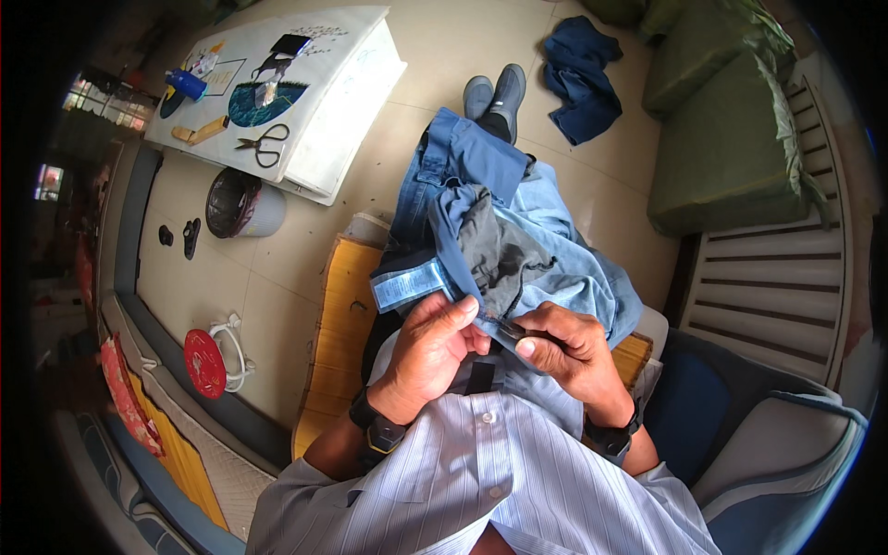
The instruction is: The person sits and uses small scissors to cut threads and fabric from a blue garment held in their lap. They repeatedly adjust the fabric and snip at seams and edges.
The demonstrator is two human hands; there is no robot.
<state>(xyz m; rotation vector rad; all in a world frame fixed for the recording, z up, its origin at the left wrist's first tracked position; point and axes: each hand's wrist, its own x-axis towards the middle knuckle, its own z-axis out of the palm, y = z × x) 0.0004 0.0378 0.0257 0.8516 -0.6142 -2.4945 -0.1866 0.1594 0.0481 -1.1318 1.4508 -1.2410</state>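
Note:
A pair of blue jeans (546, 213) lies across my lap, partly turned out, with a dark grey pocket lining (495, 248) bunched on top. My left hand (435, 347) pinches a denim edge between thumb and fingers, just below a pale blue printed label (409, 285). Facing it, my right hand (569, 351) is closed round a small dark tool (507, 327) whose tip meets the denim between both hands. Most of that tool is hidden in my fingers, so its exact kind does not show.
On a white table (347, 120) at the upper left are black-handled scissors (265, 146) and a blue bottle (188, 84). A lined bin (245, 205) stands below it. More dark blue clothing (581, 79) lies on the floor. A green-covered seat (721, 139) is at the right.

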